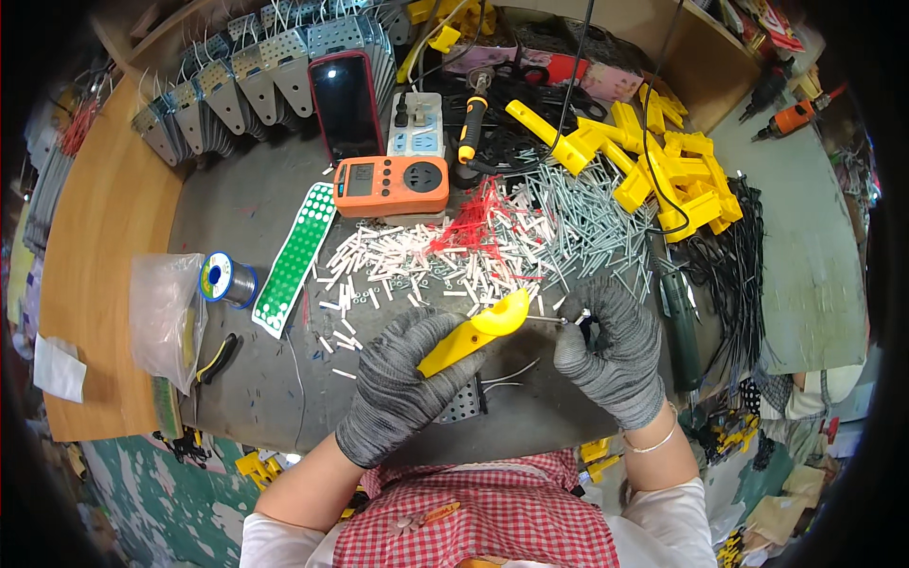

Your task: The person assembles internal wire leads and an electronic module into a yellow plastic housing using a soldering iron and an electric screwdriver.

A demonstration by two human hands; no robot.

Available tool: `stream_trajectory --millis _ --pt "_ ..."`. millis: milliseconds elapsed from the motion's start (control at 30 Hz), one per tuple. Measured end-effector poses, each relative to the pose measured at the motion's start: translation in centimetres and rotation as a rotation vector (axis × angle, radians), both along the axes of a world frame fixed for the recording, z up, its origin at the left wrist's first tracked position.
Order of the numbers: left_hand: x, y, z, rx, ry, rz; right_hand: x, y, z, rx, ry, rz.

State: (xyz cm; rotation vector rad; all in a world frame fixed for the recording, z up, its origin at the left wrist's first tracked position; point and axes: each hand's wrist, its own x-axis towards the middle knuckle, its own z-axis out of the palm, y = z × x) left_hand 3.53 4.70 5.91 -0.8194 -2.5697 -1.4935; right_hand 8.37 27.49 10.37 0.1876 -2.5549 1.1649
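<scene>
My left hand [402, 379], in a grey knitted glove, is closed around a yellow plastic part [454, 348] with a rounded end, tilted up to the right. To its right, my right hand [614, 355], gloved the same way, is closed on a thin metal rod [544, 319] that looks like a long screw. The rod points left at the rounded end; whether it touches is not clear. A small dark thing between the right fingers is too small to make out. Below my left hand lies a perforated metal plate [462, 404] with thin wires, partly hidden.
Beyond my hands lie piled white tubes [388, 251], red wires [478, 222] and long screws [587, 218]. Yellow parts [663, 166] are heaped right. An orange meter [391, 186], phone [346, 106], soldering iron [472, 123], solder spool [227, 280], cutters [219, 360] and green-handled tool [680, 331] surround them.
</scene>
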Motion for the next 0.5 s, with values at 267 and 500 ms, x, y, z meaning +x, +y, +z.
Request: stream_trajectory --millis 267,500 --pt "0.3 0.7 -0.2 -0.052 0.022 -0.018 -0.9 -0.6 1.5 0.245 -0.022 0.159" --pt "0.9 1.1 -0.9 0.046 -0.050 0.029 -1.3 -1.1 0.7 0.328 0.075 0.196"
